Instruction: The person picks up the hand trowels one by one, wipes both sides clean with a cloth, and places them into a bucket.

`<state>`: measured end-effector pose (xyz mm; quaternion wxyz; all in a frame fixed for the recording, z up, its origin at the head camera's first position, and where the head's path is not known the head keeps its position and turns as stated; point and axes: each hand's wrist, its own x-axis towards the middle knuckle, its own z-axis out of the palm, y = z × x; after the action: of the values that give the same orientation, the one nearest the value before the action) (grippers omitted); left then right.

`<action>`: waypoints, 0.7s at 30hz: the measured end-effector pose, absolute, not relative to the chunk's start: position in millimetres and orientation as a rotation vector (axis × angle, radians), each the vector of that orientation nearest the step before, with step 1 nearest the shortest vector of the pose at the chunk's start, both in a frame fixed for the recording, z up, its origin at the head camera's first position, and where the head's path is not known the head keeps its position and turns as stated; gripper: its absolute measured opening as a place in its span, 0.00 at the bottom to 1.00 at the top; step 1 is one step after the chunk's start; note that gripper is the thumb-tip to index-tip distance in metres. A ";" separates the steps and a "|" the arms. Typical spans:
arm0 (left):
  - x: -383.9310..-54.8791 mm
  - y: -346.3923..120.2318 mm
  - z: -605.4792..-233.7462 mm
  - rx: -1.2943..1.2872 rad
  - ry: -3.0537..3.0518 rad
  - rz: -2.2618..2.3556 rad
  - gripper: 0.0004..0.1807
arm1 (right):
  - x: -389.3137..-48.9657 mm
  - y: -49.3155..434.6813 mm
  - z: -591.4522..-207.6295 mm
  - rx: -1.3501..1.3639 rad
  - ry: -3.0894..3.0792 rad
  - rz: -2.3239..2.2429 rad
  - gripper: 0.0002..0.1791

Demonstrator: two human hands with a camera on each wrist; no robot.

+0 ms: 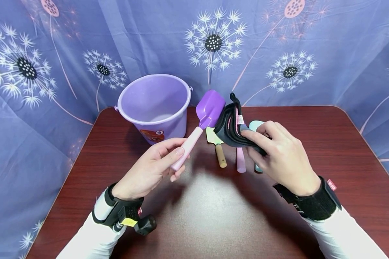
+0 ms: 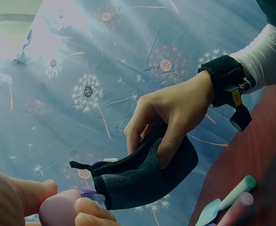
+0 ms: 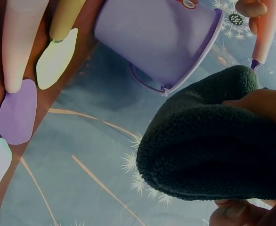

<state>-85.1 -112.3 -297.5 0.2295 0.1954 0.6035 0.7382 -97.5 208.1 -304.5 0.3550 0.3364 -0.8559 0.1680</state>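
Shovel of purple plastic (image 1: 196,133) with a pink handle (image 1: 190,144), gripped by the left hand (image 1: 160,160), slants away rightward, its blade (image 1: 211,105) just left of a folded black-and-grey fabric piece (image 1: 230,133) pinched by the right hand (image 1: 280,156); whether they touch, I cannot tell. The fabric's white tag (image 1: 240,119) is too small to read. Beyond, leftward, stands a round purple plastic bucket (image 1: 173,124), the writing on its orange-red sticker (image 1: 150,135) illegible

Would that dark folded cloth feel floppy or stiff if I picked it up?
Probably bendy: the dark folded cloth is doubled over in layers in the right hand. It may be springy rather than limp, since its free end sticks out without drooping. Likely not slippery, as one side looks fuzzy.
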 end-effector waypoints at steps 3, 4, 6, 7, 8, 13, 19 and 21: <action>-85.1 -112.1 -298.0 0.541 1.668 2.033 0.17 | -96.2 206.7 -303.7 0.889 -2.208 0.421 0.16; -85.2 -112.0 -298.2 0.545 1.671 2.032 0.17 | -95.7 206.3 -303.4 0.894 -2.207 0.417 0.16; -85.2 -111.9 -298.5 0.558 1.679 2.030 0.16 | -94.6 205.6 -303.0 0.903 -2.208 0.407 0.15; -85.3 -111.9 -298.8 0.565 1.683 2.029 0.16 | -93.9 205.2 -302.8 0.907 -2.208 0.404 0.15; -85.4 -111.7 -299.0 0.564 1.686 2.028 0.16 | -93.4 204.7 -302.5 0.910 -2.206 0.404 0.15; -85.3 -111.7 -298.6 0.546 1.699 2.023 0.16 | -91.2 202.8 -300.7 0.926 -2.195 0.408 0.15; -85.7 -112.0 -299.3 0.543 1.706 2.024 0.17 | -89.4 201.0 -298.5 0.949 -2.173 0.405 0.16; -85.8 -112.1 -299.0 0.539 1.710 2.022 0.17 | -88.8 200.9 -298.1 0.956 -2.173 0.399 0.16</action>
<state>-85.8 -112.1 -299.0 0.2176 0.1947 0.6175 0.7303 -88.8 200.9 -298.1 0.3590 0.3705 -0.8426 0.1546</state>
